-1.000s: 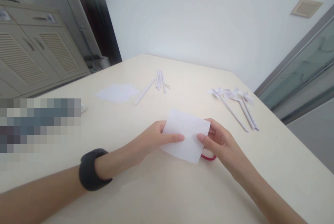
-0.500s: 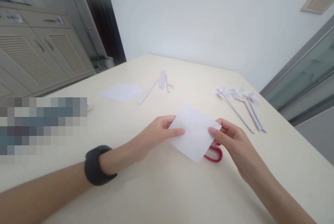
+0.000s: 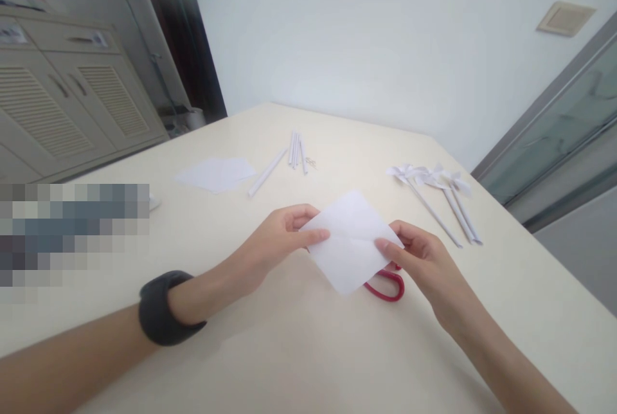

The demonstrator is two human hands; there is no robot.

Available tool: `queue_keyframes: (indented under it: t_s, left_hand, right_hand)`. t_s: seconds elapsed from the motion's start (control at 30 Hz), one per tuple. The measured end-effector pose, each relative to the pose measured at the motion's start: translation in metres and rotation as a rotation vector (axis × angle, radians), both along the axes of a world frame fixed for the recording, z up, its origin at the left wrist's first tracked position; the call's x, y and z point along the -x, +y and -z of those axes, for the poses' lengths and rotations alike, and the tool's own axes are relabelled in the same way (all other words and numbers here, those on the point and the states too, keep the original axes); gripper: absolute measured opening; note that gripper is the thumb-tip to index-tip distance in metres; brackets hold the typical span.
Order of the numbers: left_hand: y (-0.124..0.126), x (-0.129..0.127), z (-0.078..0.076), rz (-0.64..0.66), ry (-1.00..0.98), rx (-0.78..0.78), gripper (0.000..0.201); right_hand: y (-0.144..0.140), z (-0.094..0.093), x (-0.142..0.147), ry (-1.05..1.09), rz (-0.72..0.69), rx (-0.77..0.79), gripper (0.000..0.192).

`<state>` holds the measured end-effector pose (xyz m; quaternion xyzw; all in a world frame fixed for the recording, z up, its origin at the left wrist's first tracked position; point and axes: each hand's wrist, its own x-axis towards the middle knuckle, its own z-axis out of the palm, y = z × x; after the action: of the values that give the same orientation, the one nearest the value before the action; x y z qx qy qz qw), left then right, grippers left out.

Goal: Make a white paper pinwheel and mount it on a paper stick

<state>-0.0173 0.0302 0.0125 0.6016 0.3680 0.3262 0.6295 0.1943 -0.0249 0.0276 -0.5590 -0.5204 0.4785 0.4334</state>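
Observation:
A white square sheet of paper (image 3: pixel 351 253) is held up by two opposite corners, with faint creases across its middle. My left hand (image 3: pixel 292 234) pinches the left corner, thumb on top and fingers beneath. At the right corner, my right hand (image 3: pixel 414 250) grips the sheet in the same way. Red-handled scissors (image 3: pixel 393 288) lie on the table behind and below the paper, their blades hidden by it. A black band (image 3: pixel 166 308) is round my left wrist.
On the cream table (image 3: pixel 270 362), a stack of white paper (image 3: pixel 216 173) lies at the back left. Several rolled paper sticks (image 3: pixel 267 173) and some small thin pieces (image 3: pixel 311 162) are near the back middle. Paper pinwheels on sticks (image 3: pixel 436 176) lie to the right. A pixelated patch covers the left edge.
The camera view has shifted slightly, so the table items sit a little further left. Both hands keep hold of the paper, which is turned slightly and lies a bit flatter.

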Motion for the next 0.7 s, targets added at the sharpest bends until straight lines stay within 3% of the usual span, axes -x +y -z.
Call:
queue_keyframes:
  t_s: [0.53,0.6,0.7]
  left_hand:
    - [0.007,0.003,0.001,-0.072,-0.033,-0.061,0.011]
    - [0.008,0.003,0.001,-0.088,-0.041,-0.062,0.013]
    - [0.012,0.003,0.0,-0.123,-0.025,-0.083,0.013]
  right_hand:
    - [0.002,0.002,-0.01,-0.036,0.059,-0.093,0.028]
    - [0.003,0.002,-0.011,-0.11,0.053,-0.106,0.03]
    - [0.005,0.001,-0.016,-0.433,0.013,-0.175,0.039]
